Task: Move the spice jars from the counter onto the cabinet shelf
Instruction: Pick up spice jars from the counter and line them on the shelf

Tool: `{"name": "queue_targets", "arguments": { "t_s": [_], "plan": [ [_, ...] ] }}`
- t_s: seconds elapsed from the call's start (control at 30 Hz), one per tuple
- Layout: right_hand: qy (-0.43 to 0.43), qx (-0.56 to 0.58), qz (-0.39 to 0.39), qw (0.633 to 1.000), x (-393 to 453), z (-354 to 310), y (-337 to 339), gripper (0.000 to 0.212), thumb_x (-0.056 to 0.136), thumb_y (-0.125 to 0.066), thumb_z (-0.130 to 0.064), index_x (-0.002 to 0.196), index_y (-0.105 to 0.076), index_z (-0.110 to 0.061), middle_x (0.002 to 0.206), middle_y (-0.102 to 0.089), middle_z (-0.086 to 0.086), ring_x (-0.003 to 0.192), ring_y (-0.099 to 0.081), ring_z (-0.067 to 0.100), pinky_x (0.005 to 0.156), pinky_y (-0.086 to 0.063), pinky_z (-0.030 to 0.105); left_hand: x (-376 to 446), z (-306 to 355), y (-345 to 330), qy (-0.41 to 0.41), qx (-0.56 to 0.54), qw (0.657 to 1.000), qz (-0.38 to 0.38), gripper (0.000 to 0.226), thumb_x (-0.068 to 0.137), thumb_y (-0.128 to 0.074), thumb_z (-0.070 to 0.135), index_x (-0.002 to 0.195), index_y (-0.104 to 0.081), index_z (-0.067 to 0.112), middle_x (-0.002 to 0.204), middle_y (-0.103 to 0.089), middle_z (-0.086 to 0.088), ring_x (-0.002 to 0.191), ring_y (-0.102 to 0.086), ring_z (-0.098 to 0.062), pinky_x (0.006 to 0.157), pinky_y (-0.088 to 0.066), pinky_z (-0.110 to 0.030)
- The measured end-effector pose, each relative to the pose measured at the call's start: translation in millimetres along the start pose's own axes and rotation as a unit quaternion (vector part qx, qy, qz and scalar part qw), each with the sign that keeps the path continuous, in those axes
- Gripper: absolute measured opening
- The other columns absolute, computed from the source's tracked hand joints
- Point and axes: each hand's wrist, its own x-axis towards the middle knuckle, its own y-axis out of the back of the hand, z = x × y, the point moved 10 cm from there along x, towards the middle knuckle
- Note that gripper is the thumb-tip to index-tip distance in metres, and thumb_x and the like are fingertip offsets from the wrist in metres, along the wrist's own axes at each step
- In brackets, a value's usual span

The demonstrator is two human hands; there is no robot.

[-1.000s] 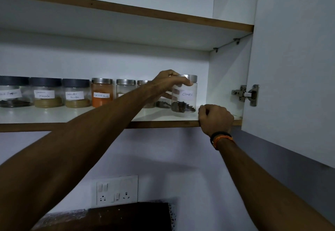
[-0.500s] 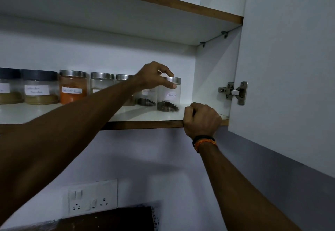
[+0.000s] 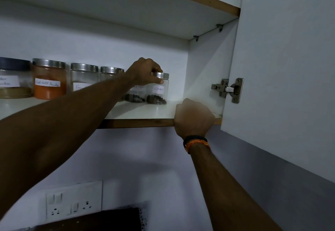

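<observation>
A row of labelled spice jars stands at the back of the cabinet shelf (image 3: 145, 111). The rightmost one, the cloves jar (image 3: 158, 92), has a steel lid and dark cloves at its bottom. My left hand (image 3: 145, 72) reaches over the shelf and grips the lid of the cloves jar from above. Beside it a dark-spice jar (image 3: 135, 94) is partly hidden by my arm. Further left stand a clear jar (image 3: 82, 78) and an orange chilli powder jar (image 3: 49, 82). My right hand (image 3: 194, 118) is curled into a fist over the shelf's wooden front edge.
The open cabinet door (image 3: 290, 67) hangs at the right with a steel hinge (image 3: 230, 90). An upper shelf (image 3: 126, 7) is overhead. On the wall below sits a switch and socket plate (image 3: 72, 201), above a dark board (image 3: 94, 221).
The view has shifted right and closer, so fewer jars show at the left. My left hand has slid the cloves jar back into the row and stays on its lid. My right hand holds still.
</observation>
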Motion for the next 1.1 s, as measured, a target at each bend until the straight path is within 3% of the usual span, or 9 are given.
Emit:
{"name": "queue_targets", "arguments": {
  "t_s": [0.37,0.9,0.97,1.1],
  "plan": [
    [0.0,0.003,0.004,1.0,-0.7,-1.0,1.1,0.037,0.079,-0.037,-0.034,0.049,-0.045,-0.014,0.043,-0.039,0.0,0.041,-0.038,0.019,0.049,-0.022,0.024,7.3,-1.2,-8.4,0.021,0.091,0.996,-0.01,0.041,0.088,-0.072,0.04,0.115,-0.072,0.009,0.11,-0.073,-0.011,0.099,-0.064,-0.031,0.087,-0.054,-0.045],
    [0.007,0.003,0.01,1.0,-1.2,0.2,0.5,0.036,0.079,-0.039,-0.032,0.049,-0.047,-0.014,0.043,-0.04,0.0,0.041,-0.037,0.018,0.05,-0.02,0.023,11.5,-6.0,-16.5,0.052,0.116,0.992,0.003,0.043,0.089,-0.071,0.042,0.119,-0.07,0.013,0.117,-0.072,-0.01,0.105,-0.063,-0.032,0.091,-0.052,-0.044],
    [0.008,0.005,0.008,1.0,-1.0,0.2,-0.3,0.036,0.08,-0.038,-0.033,0.05,-0.046,-0.016,0.043,-0.039,-0.001,0.041,-0.036,0.017,0.051,-0.02,0.023,11.0,-7.4,-18.0,0.052,0.118,0.992,0.006,0.047,0.09,-0.069,0.042,0.127,-0.066,0.013,0.122,-0.07,-0.011,0.111,-0.061,-0.033,0.097,-0.048,-0.044],
    [0.004,0.003,-0.002,1.0,-0.8,0.8,-2.6,0.036,0.08,-0.038,-0.034,0.05,-0.048,-0.016,0.043,-0.041,-0.001,0.041,-0.038,0.018,0.051,-0.024,0.023,6.6,-1.5,-11.6,0.028,0.143,0.989,0.018,0.067,0.094,-0.064,0.045,0.148,-0.044,0.012,0.142,-0.058,-0.014,0.136,-0.047,-0.033,0.12,-0.021,-0.047]
  ]
}}
